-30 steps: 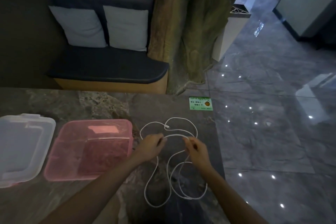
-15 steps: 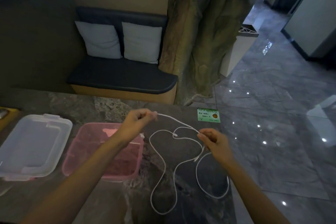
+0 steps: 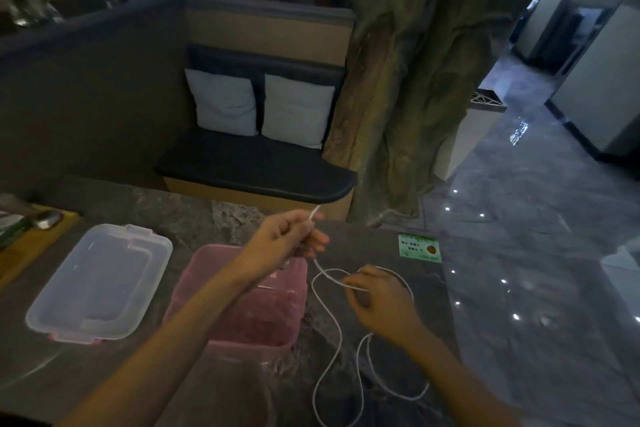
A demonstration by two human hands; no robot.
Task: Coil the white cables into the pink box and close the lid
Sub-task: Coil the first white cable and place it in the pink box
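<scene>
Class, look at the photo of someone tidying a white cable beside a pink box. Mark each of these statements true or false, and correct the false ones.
1. The left hand pinches the white cable near one end. True.
2. The clear lid is on the pink box. False: it lies on the table, left of the box.
3. Most of the cable is coiled inside the box. False: its loops lie on the table, right of the box.
4. The right hand also holds the cable. True.
5. A green card lies on the table. True.

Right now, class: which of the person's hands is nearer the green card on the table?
Right. The right hand sits just below-left of the green card; the left hand is raised farther left, above the pink box.
</scene>
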